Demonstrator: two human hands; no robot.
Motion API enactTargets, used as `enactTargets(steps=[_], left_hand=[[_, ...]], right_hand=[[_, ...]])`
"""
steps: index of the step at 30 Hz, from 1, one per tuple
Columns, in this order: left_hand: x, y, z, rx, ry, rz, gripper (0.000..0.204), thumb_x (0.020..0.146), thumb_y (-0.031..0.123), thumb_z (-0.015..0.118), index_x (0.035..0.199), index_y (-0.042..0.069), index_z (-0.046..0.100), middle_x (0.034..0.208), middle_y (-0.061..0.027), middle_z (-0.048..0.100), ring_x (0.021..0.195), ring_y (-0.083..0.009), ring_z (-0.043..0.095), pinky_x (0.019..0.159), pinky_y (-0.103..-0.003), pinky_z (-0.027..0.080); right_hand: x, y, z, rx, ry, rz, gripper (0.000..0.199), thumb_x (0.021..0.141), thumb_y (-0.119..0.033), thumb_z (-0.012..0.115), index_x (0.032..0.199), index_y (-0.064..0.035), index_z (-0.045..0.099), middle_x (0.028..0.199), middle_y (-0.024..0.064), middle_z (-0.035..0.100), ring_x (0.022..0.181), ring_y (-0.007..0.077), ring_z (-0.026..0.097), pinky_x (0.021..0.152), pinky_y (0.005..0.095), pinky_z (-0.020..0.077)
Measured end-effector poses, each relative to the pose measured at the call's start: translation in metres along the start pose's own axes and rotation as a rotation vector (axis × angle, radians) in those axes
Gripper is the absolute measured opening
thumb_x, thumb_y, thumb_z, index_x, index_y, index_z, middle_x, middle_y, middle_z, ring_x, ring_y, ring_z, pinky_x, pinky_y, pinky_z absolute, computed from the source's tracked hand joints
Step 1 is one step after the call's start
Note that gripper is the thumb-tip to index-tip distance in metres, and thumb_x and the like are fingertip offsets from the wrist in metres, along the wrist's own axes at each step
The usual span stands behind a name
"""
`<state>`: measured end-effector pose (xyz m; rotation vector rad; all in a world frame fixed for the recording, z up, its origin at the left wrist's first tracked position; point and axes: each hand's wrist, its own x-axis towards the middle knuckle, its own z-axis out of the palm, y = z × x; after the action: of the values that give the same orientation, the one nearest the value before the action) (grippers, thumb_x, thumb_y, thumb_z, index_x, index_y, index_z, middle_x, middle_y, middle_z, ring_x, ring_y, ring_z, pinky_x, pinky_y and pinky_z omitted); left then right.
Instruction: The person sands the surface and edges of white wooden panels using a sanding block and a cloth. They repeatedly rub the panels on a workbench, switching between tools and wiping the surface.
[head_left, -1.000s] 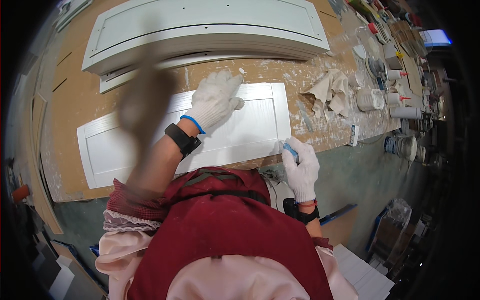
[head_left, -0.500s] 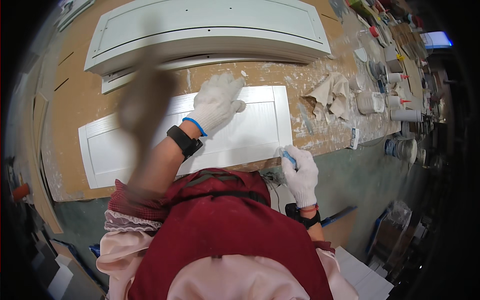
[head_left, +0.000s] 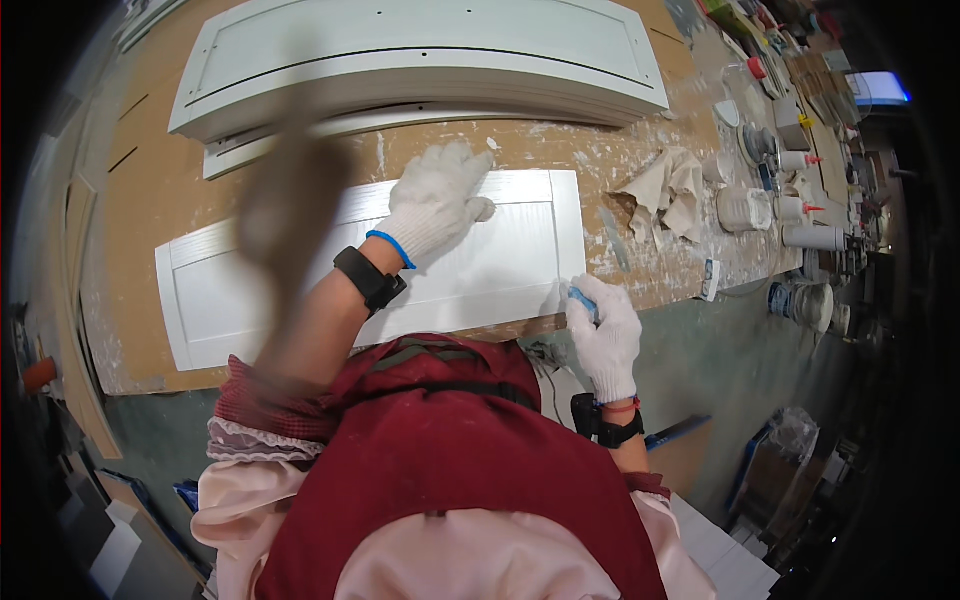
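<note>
A white framed panel (head_left: pixel 490 245) lies on the bench in front of me. My left hand (head_left: pixel 440 200), in a white knit glove with a blue cuff, rests on the panel's far side, its fingers stretched out and holding nothing. At the near right corner, my gloved right hand (head_left: pixel 606 330) is closed around a small blue object (head_left: pixel 584 302); most of it is hidden by the fingers, so its kind cannot be told. The blue object is at the panel's edge.
Behind the panel stands a stack of white panels (head_left: pixel 430 90). To the right, a crumpled beige cloth (head_left: pixel 668 190) lies beside a flat scraper-like strip (head_left: pixel 614 238). Tubs (head_left: pixel 745 209) and red-tipped bottles (head_left: pixel 795 160) crowd the bench's right end. A dark blur (head_left: pixel 290 210) hides part of the left.
My right hand has shifted slightly right with the blue object, staying by the panel's near right corner. My left hand keeps its place on the panel.
</note>
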<state>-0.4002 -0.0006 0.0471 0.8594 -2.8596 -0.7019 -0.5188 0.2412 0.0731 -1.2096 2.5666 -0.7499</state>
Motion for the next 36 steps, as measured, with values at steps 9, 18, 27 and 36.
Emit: enactTargets(steps=[9,18,27,36], left_hand=[[-0.001,0.001,0.000,-0.030,0.022,0.000,0.055,0.081,0.032,0.068,0.127,0.007,0.053,0.114,-0.0168,0.057,0.110,-0.0352,0.053,0.092,-0.043,0.046],[-0.001,-0.002,0.003,-0.030,0.025,0.005,0.056,0.082,0.033,0.068,0.129,0.008,0.052,0.114,-0.0164,0.057,0.109,-0.0347,0.053,0.092,-0.043,0.045],[-0.001,-0.005,0.007,-0.035,0.061,0.021,0.055,0.081,0.034,0.068,0.127,0.008,0.053,0.113,-0.0166,0.057,0.108,-0.0348,0.053,0.092,-0.043,0.045],[-0.001,-0.002,0.000,-0.068,0.006,0.003,0.054,0.081,0.032,0.069,0.127,0.007,0.053,0.115,-0.0167,0.057,0.109,-0.0351,0.053,0.092,-0.043,0.045]], right_hand=[[0.025,-0.020,-0.002,-0.016,-0.025,0.003,0.023,0.084,-0.023,0.067,0.104,-0.0098,0.067,0.085,0.0122,0.062,0.080,0.0285,0.061,0.070,0.0367,0.0488],[0.040,-0.010,0.008,-0.032,0.022,-0.095,0.020,0.085,-0.024,0.066,0.100,-0.0104,0.067,0.078,0.0124,0.058,0.073,0.0281,0.059,0.065,0.0386,0.0472],[0.065,-0.015,0.014,-0.030,0.015,-0.121,0.021,0.085,-0.025,0.066,0.101,-0.0105,0.068,0.079,0.0122,0.059,0.073,0.0281,0.059,0.066,0.0376,0.0474],[0.086,-0.008,0.017,-0.012,0.033,-0.212,0.025,0.085,-0.024,0.066,0.104,-0.0082,0.068,0.082,0.0139,0.061,0.075,0.0275,0.060,0.068,0.0361,0.0472]])
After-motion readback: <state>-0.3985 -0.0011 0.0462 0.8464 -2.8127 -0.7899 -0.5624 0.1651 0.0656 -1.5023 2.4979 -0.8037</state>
